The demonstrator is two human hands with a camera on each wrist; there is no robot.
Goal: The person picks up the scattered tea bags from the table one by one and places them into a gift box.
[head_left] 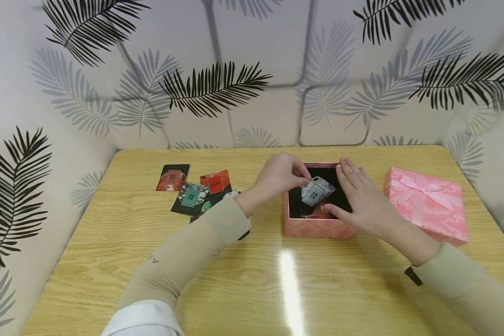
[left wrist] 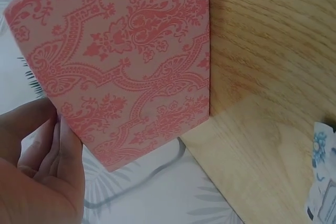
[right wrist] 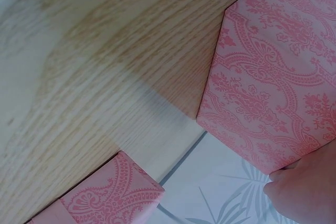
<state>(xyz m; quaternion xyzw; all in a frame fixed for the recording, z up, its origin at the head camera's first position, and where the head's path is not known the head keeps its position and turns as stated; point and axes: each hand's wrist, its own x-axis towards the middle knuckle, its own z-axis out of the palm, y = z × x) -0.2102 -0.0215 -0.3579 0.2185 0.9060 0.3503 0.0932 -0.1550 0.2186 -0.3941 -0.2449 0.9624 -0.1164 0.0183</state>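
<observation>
With loose packets (head_left: 193,189) at nine o'clock on the counter (head_left: 151,261), the left hand (head_left: 282,175) pinches a pale packet (head_left: 316,191) over the open box (head_left: 315,227), the right hand (head_left: 361,200) flat-fingered steadying; lowering it flat likely comes next.

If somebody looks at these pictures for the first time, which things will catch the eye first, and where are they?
The open pink box at the table's middle draws the eye: the left hand pinches a grey-blue packet over its dark inside, while the right hand rests open on the box's right side. The pink lid with a bow lies to the right, and several coloured packets lie to the left.
</observation>
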